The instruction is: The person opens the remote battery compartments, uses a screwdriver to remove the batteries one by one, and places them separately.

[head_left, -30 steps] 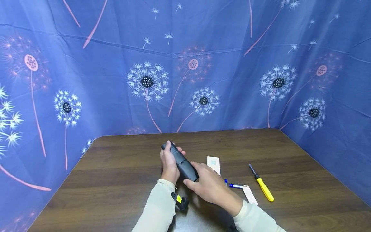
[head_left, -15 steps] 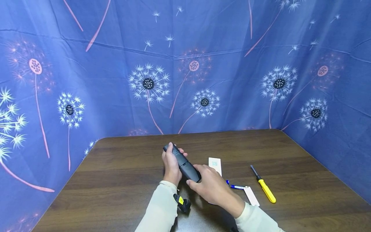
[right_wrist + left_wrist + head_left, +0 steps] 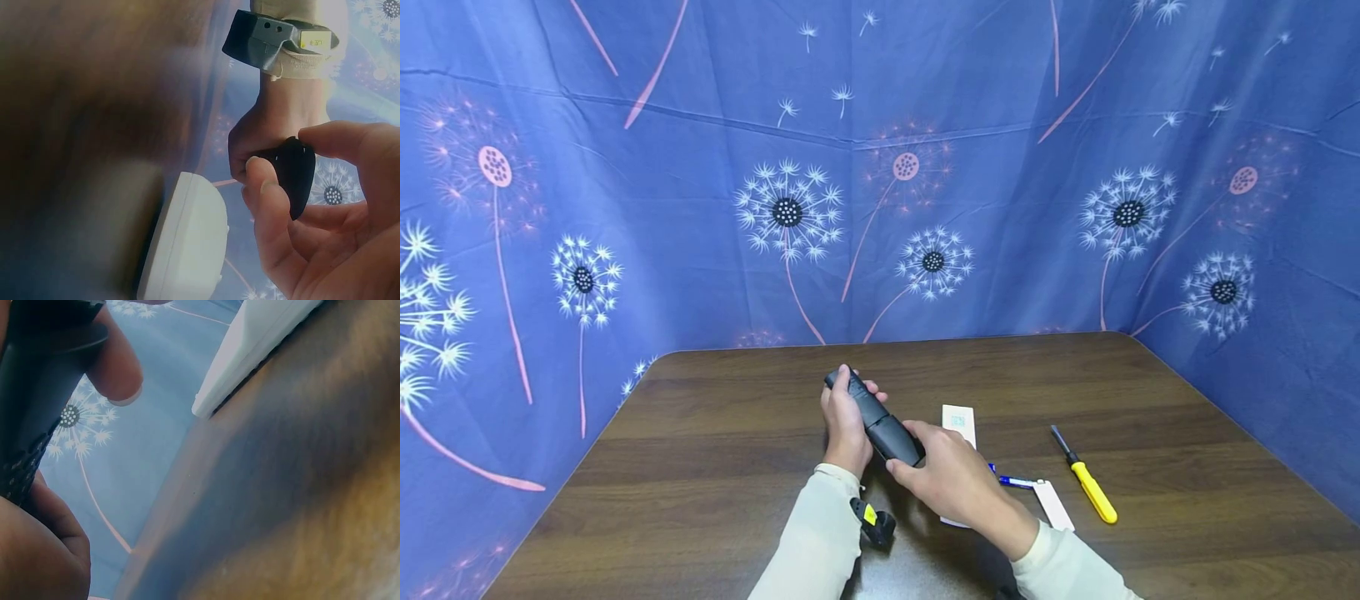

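Observation:
A black remote control [image 3: 867, 407] is held aslant above the table, with a seam across its body. My left hand [image 3: 846, 425] grips its far part, thumb along the top and fingers underneath. In the left wrist view, rows of small buttons show on the remote's dark body [image 3: 28, 412]. My right hand [image 3: 955, 479] pinches the near end between thumb and fingers. The right wrist view shows this end [image 3: 295, 178] between the fingertips. Beneath the right hand lies a long white device [image 3: 958, 421] with a printed code, its middle hidden by the hand.
On the brown wooden table [image 3: 737, 433], right of the hands, lie a small blue cylinder [image 3: 1017, 482] like a battery and a narrow white piece [image 3: 1055, 506]. Farther right is a yellow-handled screwdriver [image 3: 1093, 492]. A blue dandelion-print curtain [image 3: 700, 208] stands behind.
Both hands keep their grip on the black remote control. The head view has shifted slightly, and more of the white device's near edge shows beneath the right hand.

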`<action>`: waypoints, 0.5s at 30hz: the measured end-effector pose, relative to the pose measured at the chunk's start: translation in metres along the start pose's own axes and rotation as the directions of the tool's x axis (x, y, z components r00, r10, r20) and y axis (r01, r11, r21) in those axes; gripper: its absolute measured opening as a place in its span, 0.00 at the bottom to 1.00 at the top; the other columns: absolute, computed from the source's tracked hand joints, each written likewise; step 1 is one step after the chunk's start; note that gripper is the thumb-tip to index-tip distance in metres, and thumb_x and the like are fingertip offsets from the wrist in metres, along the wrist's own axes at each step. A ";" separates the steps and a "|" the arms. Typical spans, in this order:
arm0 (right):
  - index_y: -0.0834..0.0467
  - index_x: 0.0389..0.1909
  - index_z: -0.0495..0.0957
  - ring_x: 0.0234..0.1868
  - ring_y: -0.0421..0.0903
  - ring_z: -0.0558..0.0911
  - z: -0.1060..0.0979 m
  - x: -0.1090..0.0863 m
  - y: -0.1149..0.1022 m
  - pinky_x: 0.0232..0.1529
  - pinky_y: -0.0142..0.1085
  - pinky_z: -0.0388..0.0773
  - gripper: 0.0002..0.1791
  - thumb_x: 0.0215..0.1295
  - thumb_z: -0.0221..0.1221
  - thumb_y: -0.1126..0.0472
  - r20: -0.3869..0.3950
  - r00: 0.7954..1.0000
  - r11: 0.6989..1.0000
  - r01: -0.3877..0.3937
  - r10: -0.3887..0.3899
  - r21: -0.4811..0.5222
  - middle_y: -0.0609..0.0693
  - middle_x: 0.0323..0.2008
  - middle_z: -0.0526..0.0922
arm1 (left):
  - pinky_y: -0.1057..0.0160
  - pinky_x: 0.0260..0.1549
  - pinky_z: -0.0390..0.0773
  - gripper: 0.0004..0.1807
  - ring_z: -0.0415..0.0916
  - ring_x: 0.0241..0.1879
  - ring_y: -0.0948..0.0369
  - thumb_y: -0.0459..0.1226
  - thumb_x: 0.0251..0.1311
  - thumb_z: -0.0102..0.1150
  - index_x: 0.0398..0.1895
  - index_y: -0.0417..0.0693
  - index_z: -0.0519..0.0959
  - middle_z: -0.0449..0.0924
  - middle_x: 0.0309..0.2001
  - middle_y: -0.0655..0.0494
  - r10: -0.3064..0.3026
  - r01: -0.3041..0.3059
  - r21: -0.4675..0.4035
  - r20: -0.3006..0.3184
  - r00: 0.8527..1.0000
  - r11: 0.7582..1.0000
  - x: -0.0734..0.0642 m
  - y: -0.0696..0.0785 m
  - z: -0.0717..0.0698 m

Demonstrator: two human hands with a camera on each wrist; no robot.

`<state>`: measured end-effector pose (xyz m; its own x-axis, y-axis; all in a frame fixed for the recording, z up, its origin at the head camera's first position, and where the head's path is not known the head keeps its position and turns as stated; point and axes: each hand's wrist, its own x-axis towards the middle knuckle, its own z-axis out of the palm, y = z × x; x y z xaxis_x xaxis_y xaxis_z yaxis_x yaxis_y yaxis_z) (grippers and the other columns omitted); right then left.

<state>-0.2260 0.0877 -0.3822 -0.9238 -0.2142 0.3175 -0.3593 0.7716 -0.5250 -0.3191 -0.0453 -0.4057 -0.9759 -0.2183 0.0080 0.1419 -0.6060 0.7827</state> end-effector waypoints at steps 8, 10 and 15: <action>0.60 0.58 0.79 0.30 0.39 0.78 -0.002 -0.001 0.001 0.30 0.38 0.75 0.30 0.59 0.69 0.48 0.017 0.999 0.999 -0.040 0.040 0.000 0.49 0.38 0.85 | 0.58 0.32 0.77 0.17 0.79 0.21 0.57 0.48 0.78 0.41 0.50 0.43 0.67 0.75 0.25 0.53 -0.005 0.005 -0.007 -0.007 1.000 1.000 0.000 0.001 0.001; 0.60 0.59 0.79 0.30 0.39 0.78 -0.003 -0.002 0.001 0.30 0.38 0.74 0.30 0.60 0.69 0.48 0.021 0.998 0.999 -0.052 0.052 0.000 0.49 0.37 0.85 | 0.59 0.29 0.76 0.17 0.79 0.20 0.58 0.48 0.78 0.40 0.50 0.43 0.67 0.75 0.24 0.53 -0.004 0.004 -0.009 -0.007 1.000 1.000 0.000 0.001 0.001; 0.59 0.59 0.78 0.30 0.39 0.78 -0.005 -0.004 0.001 0.30 0.38 0.74 0.30 0.61 0.67 0.46 0.038 0.997 0.997 -0.072 0.072 -0.001 0.47 0.37 0.85 | 0.61 0.25 0.74 0.17 0.79 0.20 0.58 0.49 0.78 0.40 0.51 0.43 0.67 0.75 0.25 0.53 -0.009 0.009 -0.018 -0.005 1.000 1.000 0.001 0.002 0.001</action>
<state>-0.2219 0.0927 -0.3803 -0.9515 -0.1805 0.2490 -0.2919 0.7855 -0.5457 -0.3195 -0.0455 -0.4038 -0.9763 -0.2165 -0.0017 0.1364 -0.6213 0.7716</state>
